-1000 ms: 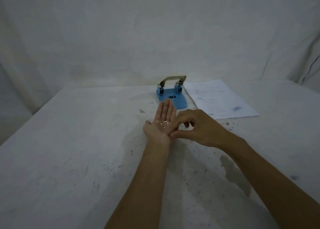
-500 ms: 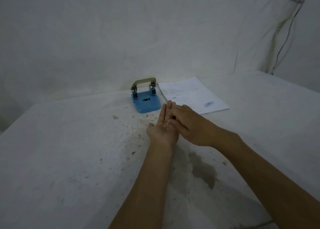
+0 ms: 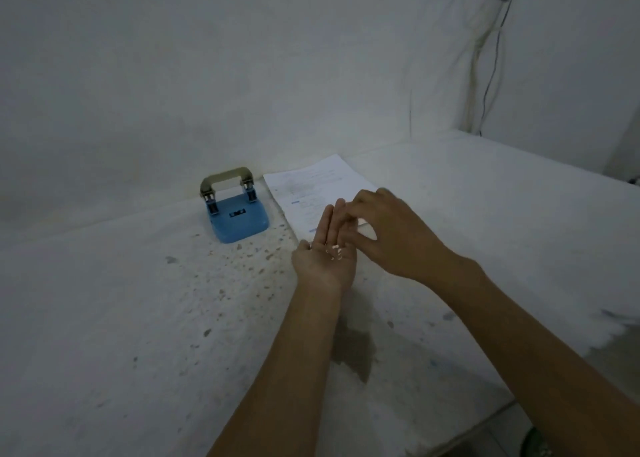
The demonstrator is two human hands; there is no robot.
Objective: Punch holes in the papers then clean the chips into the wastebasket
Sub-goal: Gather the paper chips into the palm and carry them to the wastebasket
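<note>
My left hand (image 3: 327, 252) is held palm up above the white table, cupped, with several small white paper chips (image 3: 335, 251) lying in the palm. My right hand (image 3: 388, 230) hovers just to its right, fingers curled over the left fingertips. A blue hole punch (image 3: 237, 219) with a metal handle stands at the back of the table, left of my hands. The stack of printed papers (image 3: 311, 186) lies flat to the right of the punch, partly hidden behind my hands.
The white table (image 3: 138, 318) is speckled with small dark flecks in front of the punch, and a dark stain (image 3: 356, 349) lies below my wrists. Cables (image 3: 485, 58) hang down the wall at the back right. A green object (image 3: 535, 442) shows on the floor at the lower right.
The view has swung to the right, revealing the table's right edge and the cables. My right hand slid from the left palm up to its fingertips. The chips stay in the left palm.
</note>
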